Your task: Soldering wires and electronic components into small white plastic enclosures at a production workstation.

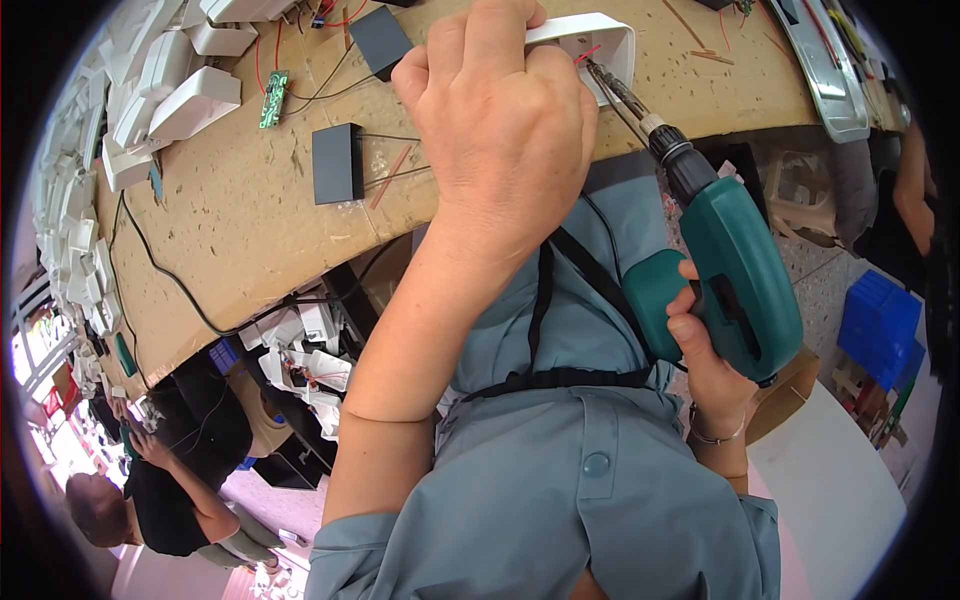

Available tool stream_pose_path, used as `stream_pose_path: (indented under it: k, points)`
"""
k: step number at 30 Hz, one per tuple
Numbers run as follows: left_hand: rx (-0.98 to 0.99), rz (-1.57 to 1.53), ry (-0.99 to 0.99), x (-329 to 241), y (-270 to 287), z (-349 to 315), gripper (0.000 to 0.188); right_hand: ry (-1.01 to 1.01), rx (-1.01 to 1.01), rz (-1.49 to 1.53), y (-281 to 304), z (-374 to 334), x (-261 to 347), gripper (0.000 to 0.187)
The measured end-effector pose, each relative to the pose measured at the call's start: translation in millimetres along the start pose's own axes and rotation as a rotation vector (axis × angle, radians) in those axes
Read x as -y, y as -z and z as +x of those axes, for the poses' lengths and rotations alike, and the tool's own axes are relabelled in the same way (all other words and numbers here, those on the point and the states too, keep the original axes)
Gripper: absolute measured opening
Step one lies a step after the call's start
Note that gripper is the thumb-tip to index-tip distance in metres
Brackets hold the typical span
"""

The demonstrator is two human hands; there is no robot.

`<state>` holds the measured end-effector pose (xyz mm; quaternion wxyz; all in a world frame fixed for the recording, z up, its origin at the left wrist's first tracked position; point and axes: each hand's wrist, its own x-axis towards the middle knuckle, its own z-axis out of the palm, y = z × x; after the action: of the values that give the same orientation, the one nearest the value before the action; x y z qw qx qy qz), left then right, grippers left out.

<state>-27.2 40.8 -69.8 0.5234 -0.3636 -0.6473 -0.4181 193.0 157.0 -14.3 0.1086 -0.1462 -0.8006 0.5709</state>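
My left hand [508, 125] is closed at the near edge of the workbench, gripping a white plastic housing [619, 48]. A short red wire [588, 54] shows inside the housing; my fingers and knuckles hide the rest of its inside. My right hand [706, 362] is wrapped round the grip of a green soldering gun [748, 265]. The gun's thin metal tip [612, 84] points up and left into the housing, close to the red wire; whether it touches I cannot tell. Left of my left hand lies a dark grey box [338, 164] with two leads.
Another dark box [380, 44] and a green circuit board [273, 99] with wires lie on the cardboard-topped bench [230, 190]. White housings [165, 85] are piled at the left. A clear tray [835, 80] stands at the right. A black cable [180, 285] crosses the front edge. Another person [165, 490] works at lower left.
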Motion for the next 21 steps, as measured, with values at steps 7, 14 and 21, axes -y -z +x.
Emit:
stream_pose_path:
  k: [7, 14, 21]
  points:
    - [-0.054, 0.011, -0.061, 2, -3, 0, 0.012, -0.012, -0.06, 0.089, -6, 1, 4, 0.048]
    - [-0.072, 0.018, -0.069, 2, -4, 0, 0.012, -0.011, -0.048, 0.022, -3, 2, 7, 0.021]
    - [-0.042, 0.016, -0.048, 2, -2, -2, 0.012, -0.101, -0.058, 0.124, -6, 3, 13, 0.022]
